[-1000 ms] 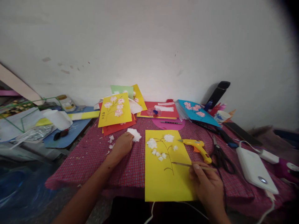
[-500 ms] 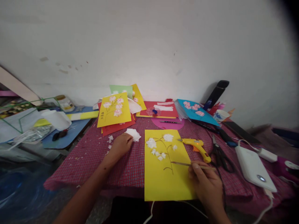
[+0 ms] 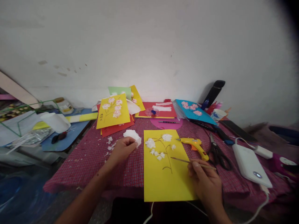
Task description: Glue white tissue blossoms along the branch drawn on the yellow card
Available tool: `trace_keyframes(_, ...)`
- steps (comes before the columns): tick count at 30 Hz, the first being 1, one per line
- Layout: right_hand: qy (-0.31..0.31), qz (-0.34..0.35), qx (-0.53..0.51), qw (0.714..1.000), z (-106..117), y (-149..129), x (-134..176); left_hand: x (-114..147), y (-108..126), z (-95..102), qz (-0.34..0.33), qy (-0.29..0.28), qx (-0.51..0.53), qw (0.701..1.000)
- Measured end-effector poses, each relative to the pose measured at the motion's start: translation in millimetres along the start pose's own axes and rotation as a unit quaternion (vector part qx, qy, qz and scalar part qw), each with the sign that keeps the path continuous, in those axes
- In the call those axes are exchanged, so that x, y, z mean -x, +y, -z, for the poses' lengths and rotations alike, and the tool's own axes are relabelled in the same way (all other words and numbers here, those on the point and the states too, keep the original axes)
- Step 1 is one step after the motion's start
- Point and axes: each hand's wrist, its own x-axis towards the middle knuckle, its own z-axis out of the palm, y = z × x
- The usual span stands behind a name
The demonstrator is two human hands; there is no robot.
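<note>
A yellow card (image 3: 158, 183) lies in front of me, with a thin brown branch and several white tissue-paper blossoms (image 3: 166, 137) on it. My right hand (image 3: 206, 182) rests at the card's right edge, fingers closed round a slim paintbrush (image 3: 181, 160). The brush's dark tip points left, near the painted stem. Left of the card, my left hand (image 3: 123, 151) has thumb and fingers pinched at the edge of a white tissue paper piece (image 3: 131, 133). Small torn paper scraps (image 3: 109, 140) are scattered beside that hand.
A yellow glue gun (image 3: 193, 143) lies right of the card, with black scissors (image 3: 218, 154) and a white power bank (image 3: 252, 165) beyond. Finished flower cards (image 3: 114, 109) are stacked at the back left; a blue card (image 3: 195, 110) stands at the back right.
My left hand has shifted slightly right and down across the tissue paper, its fingertips now at the paper's lower right. My right hand and the brush have barely moved.
</note>
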Motion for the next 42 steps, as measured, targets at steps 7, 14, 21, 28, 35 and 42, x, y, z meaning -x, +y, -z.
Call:
trace_keyframes(7,-0.087,0.039,0.075,0.993,-7,-23,31,30,19,-56.2,0.11,-0.079,0.272,0.953)
trace_keyframes(14,-0.13,0.016,0.028,0.991,-17,-23,40,41,28,-76.7,0.107,-0.109,0.291,0.945)
trace_keyframes(21,-0.121,0.006,0.02,0.992,-19,-16,38,43,31,-75.6,0.089,-0.133,0.276,0.948)
trace_keyframes(28,-0.104,0.016,0.014,0.994,-16,-11,37,47,31,-73.6,0.024,-0.167,0.229,0.959)
trace_keyframes(35,-0.062,-0.066,-0.074,0.993,-17,-8,33,55,32,-73.7,-0.006,-0.203,0.197,0.959)
trace_keyframes(42,-0.07,-0.162,-0.154,0.972,-21,-15,34,58,29,-76.7,-0.016,-0.214,0.193,0.957)
